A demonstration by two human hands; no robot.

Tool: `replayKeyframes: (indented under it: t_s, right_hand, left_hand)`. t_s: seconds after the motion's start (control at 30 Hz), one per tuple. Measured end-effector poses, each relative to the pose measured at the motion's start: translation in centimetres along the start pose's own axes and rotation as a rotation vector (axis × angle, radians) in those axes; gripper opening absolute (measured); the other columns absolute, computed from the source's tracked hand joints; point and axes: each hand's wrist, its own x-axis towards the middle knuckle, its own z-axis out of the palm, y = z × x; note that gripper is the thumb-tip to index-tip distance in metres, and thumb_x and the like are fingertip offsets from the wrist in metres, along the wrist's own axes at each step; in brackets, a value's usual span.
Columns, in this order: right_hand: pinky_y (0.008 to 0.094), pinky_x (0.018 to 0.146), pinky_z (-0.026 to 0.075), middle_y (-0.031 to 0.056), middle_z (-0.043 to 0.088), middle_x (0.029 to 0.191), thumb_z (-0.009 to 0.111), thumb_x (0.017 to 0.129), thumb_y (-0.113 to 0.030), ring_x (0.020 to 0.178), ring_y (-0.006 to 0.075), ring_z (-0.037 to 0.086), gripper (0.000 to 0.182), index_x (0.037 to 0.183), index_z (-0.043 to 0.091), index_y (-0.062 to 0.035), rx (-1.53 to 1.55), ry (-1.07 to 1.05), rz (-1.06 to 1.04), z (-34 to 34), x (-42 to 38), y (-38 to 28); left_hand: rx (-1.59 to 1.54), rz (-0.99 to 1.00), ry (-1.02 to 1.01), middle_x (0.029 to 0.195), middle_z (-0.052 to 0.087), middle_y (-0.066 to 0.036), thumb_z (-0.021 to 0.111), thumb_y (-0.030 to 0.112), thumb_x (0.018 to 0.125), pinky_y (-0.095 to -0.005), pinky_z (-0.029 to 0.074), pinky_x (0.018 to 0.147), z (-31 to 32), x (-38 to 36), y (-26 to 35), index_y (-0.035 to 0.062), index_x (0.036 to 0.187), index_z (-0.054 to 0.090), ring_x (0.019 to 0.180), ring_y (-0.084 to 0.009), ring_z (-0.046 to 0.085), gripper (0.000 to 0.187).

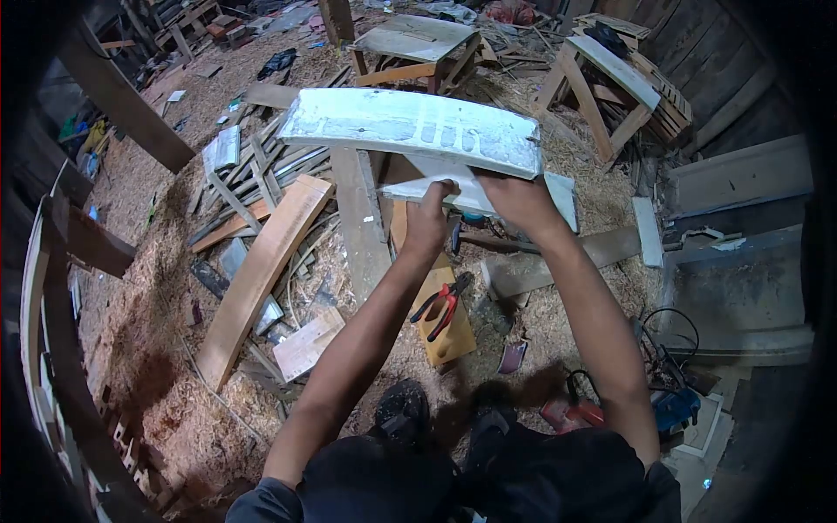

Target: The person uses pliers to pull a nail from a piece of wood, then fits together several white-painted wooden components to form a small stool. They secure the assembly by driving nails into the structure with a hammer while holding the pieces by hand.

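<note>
Right hand point(520, 202) closed on a white board point(410, 126), fingers hidden; left hand point(427, 218) curled just below it, hold unclear. Nearer, pliers point(451, 298) lie on a plank point(457, 343).

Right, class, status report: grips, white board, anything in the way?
Right grip at near edge of white board; left grip below, hold unclear. Streaked face showing. Possible trip hazards: pliers, wood shavings.

This is a woodworking shop: shavings point(170, 414) blanket the ground, and timber offcuts point(234, 200) lie heaped left of centre. Pliers point(448, 303) rest on a yellowish block point(453, 343) near the middle, and a blue tool point(680, 408) sits at lower right. Plank walls point(719, 74) rise at upper right, beyond a rough wooden stand point(615, 71).
</note>
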Motion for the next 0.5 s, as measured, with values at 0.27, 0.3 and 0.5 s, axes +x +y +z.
replayKeyframes:
  t_s: [0.27,0.3,0.5]
  right_hand:
    - [0.0355,0.077,0.050,0.0154,0.068,0.096,0.066,0.087,-0.015,0.087,0.0258,0.066,0.025,0.106,0.063,0.0005,0.310,-0.017,0.363,-0.9,-0.7,-3.1]
    - [0.0377,0.075,0.051,0.0170,0.069,0.094,0.066,0.086,-0.016,0.085,0.0308,0.067,0.025,0.106,0.064,-0.0005,0.313,0.023,0.333,-0.8,-0.8,-3.2]
    - [0.0334,0.079,0.049,0.0142,0.069,0.095,0.065,0.088,-0.011,0.089,0.0209,0.065,0.022,0.105,0.065,0.0023,0.286,0.061,0.212,-1.0,-1.1,-4.2]
  left_hand:
    - [0.084,-0.005,-0.025,0.105,0.061,-0.017,0.048,0.004,0.090,-0.0363,0.044,0.088,-0.1,-0.2,0.9,0.0012,0.099,0.055,0.100,-0.0269,0.057,0.012]
    - [0.109,-0.005,-0.029,0.105,0.060,-0.017,0.048,0.003,0.090,-0.0360,0.044,0.088,-0.2,-0.3,1.2,0.0011,0.100,0.055,0.100,-0.0266,0.057,0.012]
    - [-0.020,-0.040,-0.061,0.105,0.060,-0.018,0.048,0.002,0.090,-0.0364,0.045,0.086,0.0,0.1,-0.7,0.0001,0.101,0.053,0.098,-0.0265,0.057,0.013]
